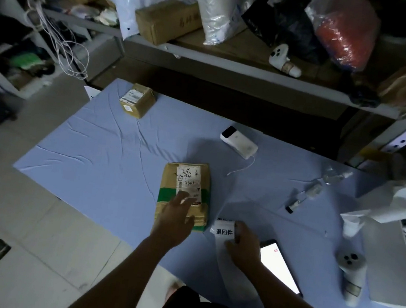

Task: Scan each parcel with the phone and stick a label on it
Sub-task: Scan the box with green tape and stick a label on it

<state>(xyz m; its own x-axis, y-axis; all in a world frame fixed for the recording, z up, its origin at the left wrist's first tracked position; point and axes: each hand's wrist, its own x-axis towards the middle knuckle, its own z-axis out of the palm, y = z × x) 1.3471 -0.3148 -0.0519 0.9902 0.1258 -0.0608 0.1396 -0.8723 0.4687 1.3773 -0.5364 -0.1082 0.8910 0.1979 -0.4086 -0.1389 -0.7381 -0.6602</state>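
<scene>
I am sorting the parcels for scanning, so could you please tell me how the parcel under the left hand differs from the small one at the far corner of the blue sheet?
The near parcel is flat and long; the far parcel is a small boxy cube. The near parcel carries a green band, the far parcel none. The left hand rests on the near parcel; the far parcel lies untouched. Both are brown with white labels.

The room is dim, with dark corners. The lit white screen of the black phone [281, 267] glares, its detail washed out. Soft shadows fall on the pale blue cloth-covered surface [99, 156]. Grey metal shelving [257, 77] bows near the edges; fine detail is soft.
</scene>
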